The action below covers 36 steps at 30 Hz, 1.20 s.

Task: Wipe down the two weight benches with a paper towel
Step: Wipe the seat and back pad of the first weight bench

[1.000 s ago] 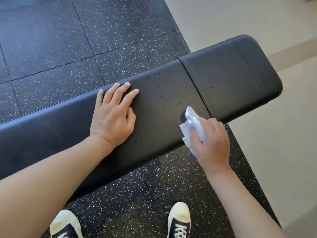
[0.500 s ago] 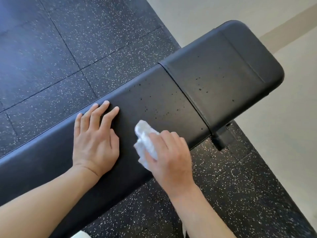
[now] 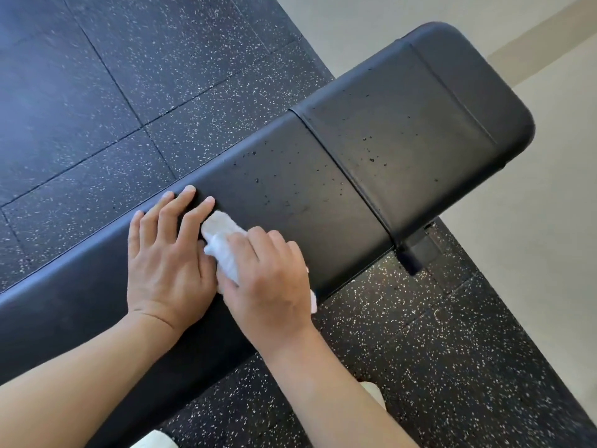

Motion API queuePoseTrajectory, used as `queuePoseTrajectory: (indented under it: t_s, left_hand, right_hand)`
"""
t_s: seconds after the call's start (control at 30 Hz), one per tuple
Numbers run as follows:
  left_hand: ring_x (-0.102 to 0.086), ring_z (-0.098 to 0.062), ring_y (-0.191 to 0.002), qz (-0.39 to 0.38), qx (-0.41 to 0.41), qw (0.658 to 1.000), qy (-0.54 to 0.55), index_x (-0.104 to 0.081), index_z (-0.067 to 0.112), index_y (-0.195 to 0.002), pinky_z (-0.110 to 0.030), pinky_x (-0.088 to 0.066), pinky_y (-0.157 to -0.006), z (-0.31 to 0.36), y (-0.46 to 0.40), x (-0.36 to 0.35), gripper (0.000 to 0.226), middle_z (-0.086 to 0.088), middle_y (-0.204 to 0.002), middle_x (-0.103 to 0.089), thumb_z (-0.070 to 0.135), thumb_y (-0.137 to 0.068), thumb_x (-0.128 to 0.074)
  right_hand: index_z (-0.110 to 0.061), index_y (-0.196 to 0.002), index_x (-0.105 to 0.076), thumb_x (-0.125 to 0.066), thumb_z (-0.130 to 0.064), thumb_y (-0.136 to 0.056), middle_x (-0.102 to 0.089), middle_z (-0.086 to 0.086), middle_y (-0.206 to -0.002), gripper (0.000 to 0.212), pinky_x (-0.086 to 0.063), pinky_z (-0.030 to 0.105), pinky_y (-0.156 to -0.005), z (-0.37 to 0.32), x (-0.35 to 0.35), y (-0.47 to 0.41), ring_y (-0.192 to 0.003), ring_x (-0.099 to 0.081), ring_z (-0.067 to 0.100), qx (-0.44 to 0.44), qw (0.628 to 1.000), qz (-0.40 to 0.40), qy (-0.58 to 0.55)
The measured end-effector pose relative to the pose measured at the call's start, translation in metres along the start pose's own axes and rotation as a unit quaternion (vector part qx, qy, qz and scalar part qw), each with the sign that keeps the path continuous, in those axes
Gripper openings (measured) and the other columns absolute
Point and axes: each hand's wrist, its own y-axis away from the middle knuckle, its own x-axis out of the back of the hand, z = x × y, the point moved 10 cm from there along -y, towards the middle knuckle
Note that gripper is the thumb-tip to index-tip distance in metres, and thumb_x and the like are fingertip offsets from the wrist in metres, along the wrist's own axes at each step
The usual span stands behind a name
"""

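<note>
Right hand (image 3: 271,286) is curled round a crumpled white paper towel (image 3: 223,247), pressed on the long black padded weight bench (image 3: 290,195); it has been slid left since earlier, now touching the left hand (image 3: 168,253), laid flat, fingers straight. Droplets are seen farther on the seat pad (image 3: 403,124).

Matt black padded bench (image 3: 290,195) (droplet-speckled), crumpled white paper towel (image 3: 223,244), flecked rubber floor (image 3: 129,76).
</note>
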Motion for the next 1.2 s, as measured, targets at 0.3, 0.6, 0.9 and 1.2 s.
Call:
queuePoseTrajectory:
  t_s: [0.3,0.6,0.9,1.2]
  left_hand:
    - [-0.036,-0.038,-0.15,0.02,-0.015,1.0,-0.012,-0.052,0.019,-0.148,-0.061,-0.022,-0.124,0.002,0.0,0.005,0.06,-0.008,-0.16,-0.043,0.023,-0.089,-0.043]
    - [-0.035,-0.034,-0.151,0.012,-0.014,1.0,-0.003,-0.05,0.02,-0.15,-0.059,-0.019,-0.126,0.0,-0.001,0.004,0.062,-0.004,-0.161,-0.044,0.026,-0.089,-0.041]
    - [-0.034,-0.031,-0.153,0.001,-0.006,1.0,-0.004,-0.051,0.014,-0.149,-0.058,-0.02,-0.127,0.0,-0.001,0.003,0.061,-0.002,-0.162,-0.043,0.026,-0.09,-0.041]
    - [-0.032,-0.029,-0.155,-0.004,-0.015,1.0,-0.019,-0.047,0.017,-0.15,-0.057,-0.019,-0.128,-0.003,0.0,-0.002,0.062,0.001,-0.164,-0.039,0.027,-0.09,-0.043]
  right_hand:
    - [-0.013,-0.098,-0.075,-0.063,-0.036,-0.101,-0.052,0.005,-0.078,0.026,-0.046,0.046,-0.06,0.116,0.061,-0.029,-0.068,-0.047,0.028,-0.035,0.997,0.049,0.056]
    - [-0.014,-0.098,-0.069,-0.064,-0.036,-0.094,-0.059,0.005,-0.088,0.023,-0.037,0.04,-0.064,0.008,-0.024,-0.082,-0.078,-0.055,0.028,-0.007,0.998,-0.025,0.053]
    - [-0.015,-0.096,-0.072,-0.05,-0.043,-0.107,-0.051,0.001,-0.078,0.037,-0.04,0.04,-0.061,0.016,-0.002,-0.053,-0.069,-0.046,0.024,0.081,0.995,-0.04,0.031]
    - [-0.015,-0.114,-0.076,-0.059,-0.025,-0.099,-0.051,0.003,-0.08,0.025,-0.044,0.045,-0.062,0.085,0.029,-0.058,-0.069,-0.046,0.027,0.091,0.995,-0.024,0.025]
